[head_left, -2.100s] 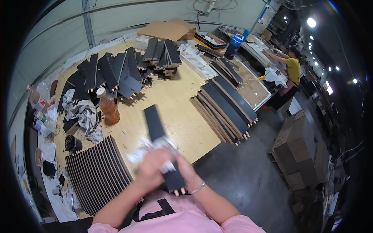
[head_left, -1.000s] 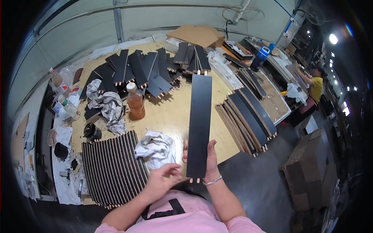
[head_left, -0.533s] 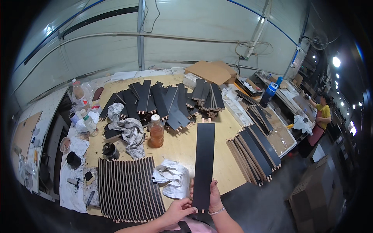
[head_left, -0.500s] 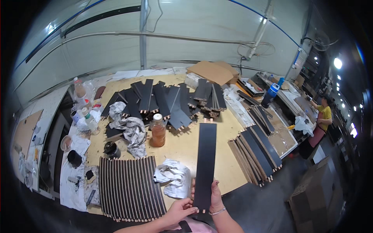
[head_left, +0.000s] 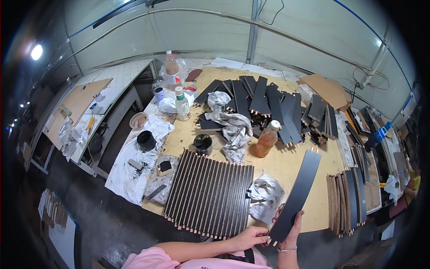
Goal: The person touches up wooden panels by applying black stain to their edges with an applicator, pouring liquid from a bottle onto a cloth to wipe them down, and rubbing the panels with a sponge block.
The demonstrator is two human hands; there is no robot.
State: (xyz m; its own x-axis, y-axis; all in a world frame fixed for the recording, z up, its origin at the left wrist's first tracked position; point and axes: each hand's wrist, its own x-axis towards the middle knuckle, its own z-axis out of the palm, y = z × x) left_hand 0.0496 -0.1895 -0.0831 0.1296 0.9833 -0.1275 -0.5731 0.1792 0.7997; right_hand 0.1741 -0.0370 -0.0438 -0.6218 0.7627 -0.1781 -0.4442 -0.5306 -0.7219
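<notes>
I hold a long black board (head_left: 295, 193) with short wooden pegs at both ends, slanting up to the right over the table's front edge. My right hand (head_left: 292, 232) wraps it from behind near its lower end, thumb on the right edge, fingertips past the left edge. At its lower left corner, my left hand (head_left: 251, 237) is closed, thumb and fingers at the corner by the pegs. Left of the board lies a crumpled white cloth (head_left: 265, 193). Beside that is a row of similar boards (head_left: 208, 197) standing on edge, pegs showing.
Behind lies a heap of black boards (head_left: 257, 96), with a stained rag (head_left: 235, 134) and a bottle of amber liquid (head_left: 267, 140) before it. Black cups (head_left: 146, 141) stand to the left. More stacked boards (head_left: 347, 201) lie right. A person (head_left: 414, 186) shows partly at far right.
The view has swung left, so the table's contents sit further right in the picture. The held board now leans right instead of upright. Both hands remain on it.
</notes>
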